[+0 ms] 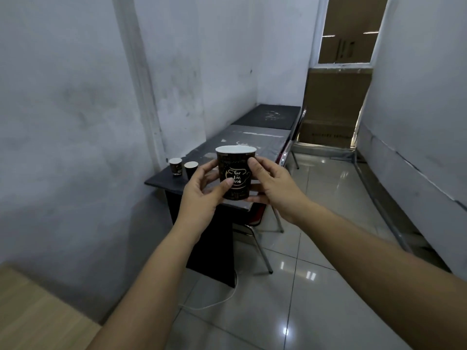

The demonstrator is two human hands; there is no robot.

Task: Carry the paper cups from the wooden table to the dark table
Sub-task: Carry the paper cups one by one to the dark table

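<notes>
— Holding the cup (236, 173) with both hands, is that right?

— Yes. It is upright in the air, mouth up, in the middle of the view, in front of the near end of the dark table (255, 141).

— How do the fingers of the left hand (204, 190) lie?

— Curled round the cup's left side. The thumb (225, 186) presses the front of the wall low down, near the printed label; the other fingers go round the far side, and only the index shows at the left edge, below the rim.

— And the right hand (271, 184)?

— It grips the right side. Its thumb (253, 164) lies on the front of the wall, higher up than the left thumb. One finger reaches under or along the cup's base; the rest are hidden behind the cup, so I cannot tell how they lie.

— Are the two hands touching?

— No; the cup is between them, and the thumbs are apart on its front.

— Where are the other cups?

— Two stand upright on the near left corner of the dark table: the left cup (175, 166) and the right cup (190, 169) just beside it. The right one is partly covered by the left hand.

— Anything else?

— A corner of the wooden table (38, 311) shows at the near left. A chair (257, 223) stands on the tiled floor (316, 261) at the right of the dark table, partly under it. Cardboard boxes (336, 102) fill the far right.
</notes>
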